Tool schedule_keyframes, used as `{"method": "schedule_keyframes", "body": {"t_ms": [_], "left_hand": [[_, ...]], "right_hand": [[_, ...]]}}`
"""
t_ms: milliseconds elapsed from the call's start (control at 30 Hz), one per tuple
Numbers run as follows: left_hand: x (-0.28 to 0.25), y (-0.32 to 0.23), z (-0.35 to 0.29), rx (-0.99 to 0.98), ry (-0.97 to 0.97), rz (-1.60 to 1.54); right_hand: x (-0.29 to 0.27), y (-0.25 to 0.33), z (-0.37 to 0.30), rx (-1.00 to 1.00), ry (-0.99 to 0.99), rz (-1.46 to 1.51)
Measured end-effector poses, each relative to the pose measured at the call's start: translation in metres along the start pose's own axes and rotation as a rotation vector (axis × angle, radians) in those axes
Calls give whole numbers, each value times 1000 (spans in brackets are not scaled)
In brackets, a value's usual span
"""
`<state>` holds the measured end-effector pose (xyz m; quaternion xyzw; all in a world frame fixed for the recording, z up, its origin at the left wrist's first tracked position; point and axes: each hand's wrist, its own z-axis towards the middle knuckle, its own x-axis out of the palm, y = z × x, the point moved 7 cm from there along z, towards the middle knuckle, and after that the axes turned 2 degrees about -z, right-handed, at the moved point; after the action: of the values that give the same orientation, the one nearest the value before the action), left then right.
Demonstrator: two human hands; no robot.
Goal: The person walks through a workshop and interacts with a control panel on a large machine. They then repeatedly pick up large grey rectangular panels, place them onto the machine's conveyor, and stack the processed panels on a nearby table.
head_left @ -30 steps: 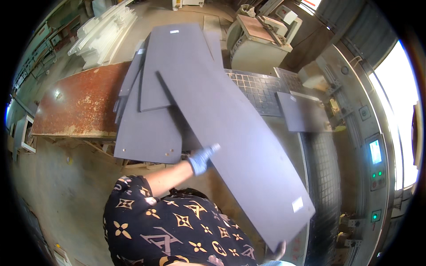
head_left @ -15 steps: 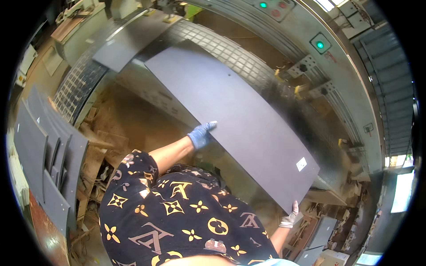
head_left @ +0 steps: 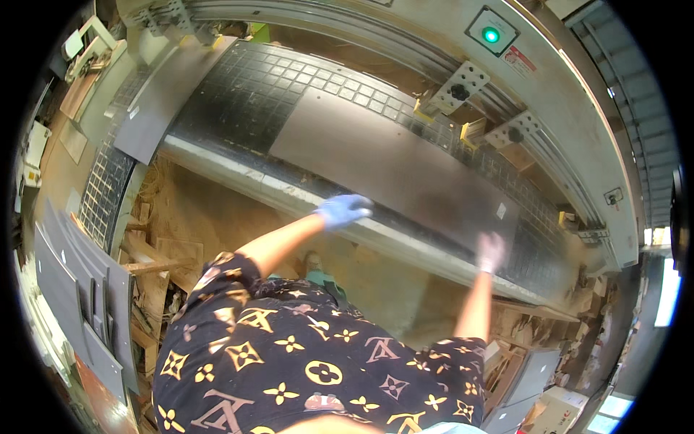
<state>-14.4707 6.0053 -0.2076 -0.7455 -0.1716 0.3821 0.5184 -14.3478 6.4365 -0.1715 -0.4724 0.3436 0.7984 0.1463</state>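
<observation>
A long dark-grey panel (head_left: 390, 159) with a small white label at its right end lies flat on the black bed of a machine (head_left: 231, 108). My left hand (head_left: 345, 210), in a blue glove, is over the bed's pale front rail (head_left: 282, 191), just short of the panel's near edge. Its fingers are stretched out and hold nothing. At the panel's right end is my right hand (head_left: 491, 252), in a pale glove and blurred by motion. Its fingers look extended upward, apart, with nothing gripped; whether they touch the panel I cannot tell.
Another grey panel (head_left: 155, 108) lies across the bed's left end. Several grey boards (head_left: 79, 289) lean at the left. Above the bed runs a machine beam with a green lamp (head_left: 491, 35) and clamp blocks (head_left: 459, 90). Wood scraps (head_left: 148, 296) and a carton (head_left: 557, 412) lie below.
The panel has gone from both hands' grip, tilted in front of me, to lying flat on the machine bed. Both hands have let go; the right has moved up and forward.
</observation>
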Motion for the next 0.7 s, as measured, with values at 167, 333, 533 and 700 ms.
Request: {"method": "schedule_keyframes", "body": {"t_ms": [167,333,533,700], "left_hand": [[-77,128,-126,-431,-321,129],[-78,283,-360,-879,-737,-92],[7,281,-498,-1059,-30,747],[65,301,-549,-1111,-189,411]], "right_hand": [[131,188,-104,-223,497,-406],[151,209,-74,-106,451,-393],[161,213,-2,-120,427,-413],[182,210,33,-105,480,-413]]}}
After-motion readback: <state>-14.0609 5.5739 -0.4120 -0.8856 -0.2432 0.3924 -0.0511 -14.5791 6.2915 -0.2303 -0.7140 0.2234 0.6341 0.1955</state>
